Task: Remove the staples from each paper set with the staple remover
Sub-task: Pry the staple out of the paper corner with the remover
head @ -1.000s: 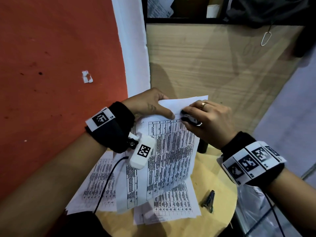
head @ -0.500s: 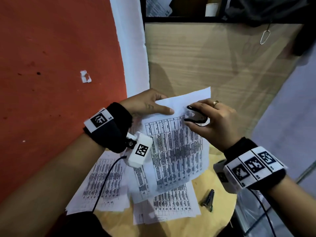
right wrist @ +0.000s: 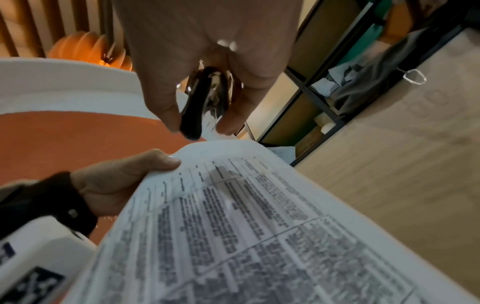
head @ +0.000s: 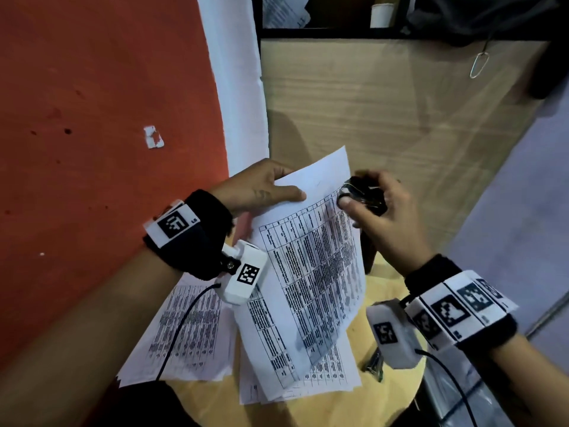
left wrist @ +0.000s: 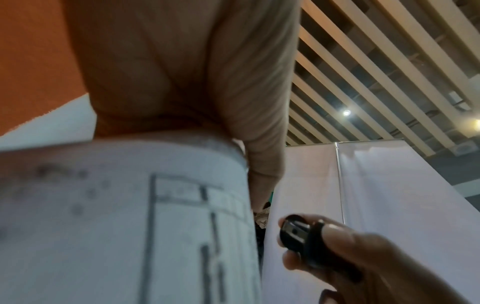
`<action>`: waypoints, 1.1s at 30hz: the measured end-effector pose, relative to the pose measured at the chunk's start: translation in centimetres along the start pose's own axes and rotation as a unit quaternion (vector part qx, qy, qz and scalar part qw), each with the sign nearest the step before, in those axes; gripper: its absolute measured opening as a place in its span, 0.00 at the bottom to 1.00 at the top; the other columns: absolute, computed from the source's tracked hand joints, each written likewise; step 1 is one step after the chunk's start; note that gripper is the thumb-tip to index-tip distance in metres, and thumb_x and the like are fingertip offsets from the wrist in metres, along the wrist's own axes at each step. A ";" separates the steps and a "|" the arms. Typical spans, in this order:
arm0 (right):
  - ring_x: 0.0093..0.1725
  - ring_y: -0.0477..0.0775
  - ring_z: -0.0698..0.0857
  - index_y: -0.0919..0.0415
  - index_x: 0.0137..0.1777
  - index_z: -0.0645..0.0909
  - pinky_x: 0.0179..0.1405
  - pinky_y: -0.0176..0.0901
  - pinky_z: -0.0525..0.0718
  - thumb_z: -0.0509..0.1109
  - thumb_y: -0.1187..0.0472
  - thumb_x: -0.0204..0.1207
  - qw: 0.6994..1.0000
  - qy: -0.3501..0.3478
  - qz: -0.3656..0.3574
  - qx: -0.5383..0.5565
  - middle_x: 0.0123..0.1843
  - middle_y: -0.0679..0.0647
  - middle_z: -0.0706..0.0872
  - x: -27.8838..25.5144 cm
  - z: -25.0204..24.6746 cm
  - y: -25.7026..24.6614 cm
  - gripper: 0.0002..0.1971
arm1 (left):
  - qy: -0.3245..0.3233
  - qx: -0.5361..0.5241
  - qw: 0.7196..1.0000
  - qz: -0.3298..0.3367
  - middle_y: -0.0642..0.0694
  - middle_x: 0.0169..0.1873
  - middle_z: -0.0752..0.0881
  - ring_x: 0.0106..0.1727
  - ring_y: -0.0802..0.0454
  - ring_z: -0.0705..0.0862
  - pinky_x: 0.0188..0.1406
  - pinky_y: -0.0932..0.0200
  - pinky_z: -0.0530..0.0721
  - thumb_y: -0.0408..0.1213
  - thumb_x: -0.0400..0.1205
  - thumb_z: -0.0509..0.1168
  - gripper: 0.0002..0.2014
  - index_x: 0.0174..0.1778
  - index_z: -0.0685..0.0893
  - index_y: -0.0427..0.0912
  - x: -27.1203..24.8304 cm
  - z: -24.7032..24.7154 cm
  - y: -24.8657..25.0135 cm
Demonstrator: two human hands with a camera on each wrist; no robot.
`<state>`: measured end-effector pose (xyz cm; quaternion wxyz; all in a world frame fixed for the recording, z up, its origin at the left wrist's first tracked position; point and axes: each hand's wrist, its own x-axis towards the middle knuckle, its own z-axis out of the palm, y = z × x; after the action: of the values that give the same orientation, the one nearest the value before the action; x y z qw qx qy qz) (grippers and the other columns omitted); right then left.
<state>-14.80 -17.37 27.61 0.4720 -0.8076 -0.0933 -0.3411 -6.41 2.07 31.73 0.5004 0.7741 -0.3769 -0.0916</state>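
My left hand [head: 261, 192] pinches the top left edge of a printed paper set [head: 314, 266], thumb on the front, and holds it tilted above the round table. The same paper set [right wrist: 233, 226] fills the lower right wrist view, with my left hand [right wrist: 124, 181] at its edge. My right hand [head: 378, 211] grips a black staple remover [head: 361, 195] at the set's top right corner. In the right wrist view the staple remover [right wrist: 205, 102] sits squeezed between thumb and fingers just off the paper's corner. The left wrist view shows the staple remover [left wrist: 301, 234] in my right hand [left wrist: 363, 263].
More printed sheets [head: 184, 334] lie spread on the round wooden table [head: 385, 405]. A small dark clip [head: 374, 365] lies by its right edge, partly behind my wrist camera. An orange wall [head: 92, 118] stands left, a wooden cabinet panel [head: 400, 118] behind.
Both hands have lifted the paper set higher and tilted it. My right hand with the staple remover has slid from on the page to its top right corner.
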 end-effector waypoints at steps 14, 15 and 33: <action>0.29 0.49 0.78 0.56 0.41 0.71 0.20 0.31 0.72 0.81 0.66 0.60 0.967 0.036 0.160 0.193 0.33 0.51 0.77 0.8 4.3 -1.8 0.20 | 0.034 -0.086 0.996 0.005 0.50 0.33 0.89 0.34 0.58 0.86 0.37 0.66 0.83 0.30 0.82 0.64 0.06 0.42 0.86 0.38 -0.1 1.4 -1.0; 0.32 0.51 0.78 0.55 0.39 0.71 0.22 0.33 0.73 0.80 0.65 0.56 0.968 0.040 0.161 0.187 0.34 0.51 0.78 1.0 4.6 -1.9 0.20 | 0.046 -0.085 0.995 0.008 0.49 0.33 0.89 0.34 0.57 0.86 0.38 0.64 0.83 0.30 0.82 0.64 0.06 0.41 0.86 0.39 -0.1 1.6 -0.9; 0.37 0.60 0.82 0.52 0.32 0.70 0.41 0.63 0.84 0.72 0.53 0.48 0.985 0.054 0.161 0.025 0.30 0.48 0.80 1.2 5.0 -3.1 0.15 | 0.103 0.074 0.991 0.049 0.45 0.26 0.71 0.29 0.56 0.67 0.31 0.57 0.64 0.49 0.72 0.64 0.20 0.28 0.77 0.32 -0.4 2.6 -1.2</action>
<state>-13.05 -11.80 28.98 0.5453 -0.7804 0.0546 -0.3010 -7.41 0.76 29.43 0.4820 0.7949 -0.3661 0.0411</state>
